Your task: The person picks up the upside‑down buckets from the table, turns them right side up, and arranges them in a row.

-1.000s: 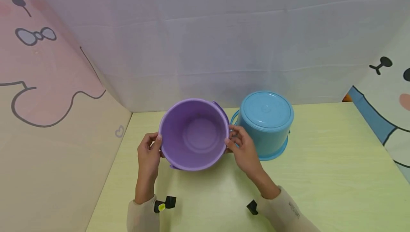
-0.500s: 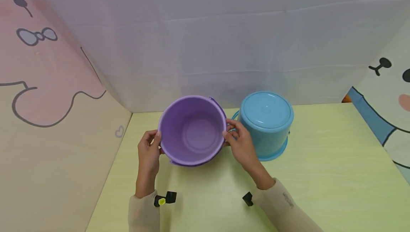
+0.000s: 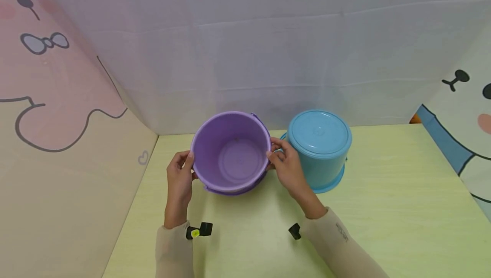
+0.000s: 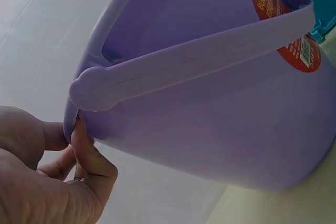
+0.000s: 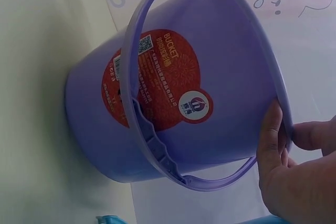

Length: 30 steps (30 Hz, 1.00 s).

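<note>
Both hands hold a purple bucket [image 3: 239, 158] by opposite sides of its rim, its mouth tilted toward the head camera. My left hand [image 3: 180, 180] pinches the left rim; the left wrist view shows its thumb and fingers [image 4: 89, 156] just below the handle's hinge. On the other side my right hand [image 3: 289, 167] pinches the right rim, thumb inside and fingers behind. In the right wrist view the bucket's handle [image 5: 137, 103] hangs across a red label [image 5: 170, 72] on its side. A blue bucket [image 3: 320, 150] stands upside down right beside the right hand.
The pale yellow-green table [image 3: 402, 192] meets a white cloth wall [image 3: 268, 47] close behind both buckets. A cartoon-printed panel [image 3: 69, 111] borders the left side, and another panel [image 3: 464, 111] stands at the right.
Both hands have shifted slightly farther back over the table, carrying the purple bucket away from the person and tipping it a little. The blue bucket has stayed put.
</note>
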### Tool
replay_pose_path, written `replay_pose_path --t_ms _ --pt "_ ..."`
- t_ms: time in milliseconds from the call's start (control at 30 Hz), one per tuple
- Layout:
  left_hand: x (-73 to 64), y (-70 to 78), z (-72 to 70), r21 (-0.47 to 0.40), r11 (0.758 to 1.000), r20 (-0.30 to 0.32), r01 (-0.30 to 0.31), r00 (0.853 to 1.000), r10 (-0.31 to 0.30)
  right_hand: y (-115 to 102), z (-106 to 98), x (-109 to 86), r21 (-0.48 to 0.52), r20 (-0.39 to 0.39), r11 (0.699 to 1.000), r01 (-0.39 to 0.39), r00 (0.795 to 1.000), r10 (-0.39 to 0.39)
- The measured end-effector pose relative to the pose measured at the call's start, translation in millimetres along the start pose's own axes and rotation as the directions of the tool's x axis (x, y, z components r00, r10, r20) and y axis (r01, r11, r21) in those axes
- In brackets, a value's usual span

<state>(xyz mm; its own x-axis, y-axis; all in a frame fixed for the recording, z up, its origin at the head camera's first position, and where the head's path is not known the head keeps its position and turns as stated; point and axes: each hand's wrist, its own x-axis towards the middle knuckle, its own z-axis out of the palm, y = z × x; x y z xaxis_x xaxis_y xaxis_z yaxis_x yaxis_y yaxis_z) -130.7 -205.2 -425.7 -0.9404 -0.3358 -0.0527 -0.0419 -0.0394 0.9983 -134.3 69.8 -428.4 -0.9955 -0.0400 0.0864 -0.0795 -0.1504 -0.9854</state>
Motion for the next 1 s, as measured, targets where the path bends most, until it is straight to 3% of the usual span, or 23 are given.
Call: replay_pose_path --t_ms 400,1000 --pt "8.8 2.3 2.0 -0.039 0.998 0.018 0.047 0.999 -0.046 -3 3 12.0 0.037 -0.016 0.999 -0.022 1.000 0.022" --pt "23.2 3.6 8.6 -0.111 0.989 0.012 0.100 0.995 -0.100 -2 5 29.3 -0.030 -0.028 0.999 -0.029 0.999 0.028"
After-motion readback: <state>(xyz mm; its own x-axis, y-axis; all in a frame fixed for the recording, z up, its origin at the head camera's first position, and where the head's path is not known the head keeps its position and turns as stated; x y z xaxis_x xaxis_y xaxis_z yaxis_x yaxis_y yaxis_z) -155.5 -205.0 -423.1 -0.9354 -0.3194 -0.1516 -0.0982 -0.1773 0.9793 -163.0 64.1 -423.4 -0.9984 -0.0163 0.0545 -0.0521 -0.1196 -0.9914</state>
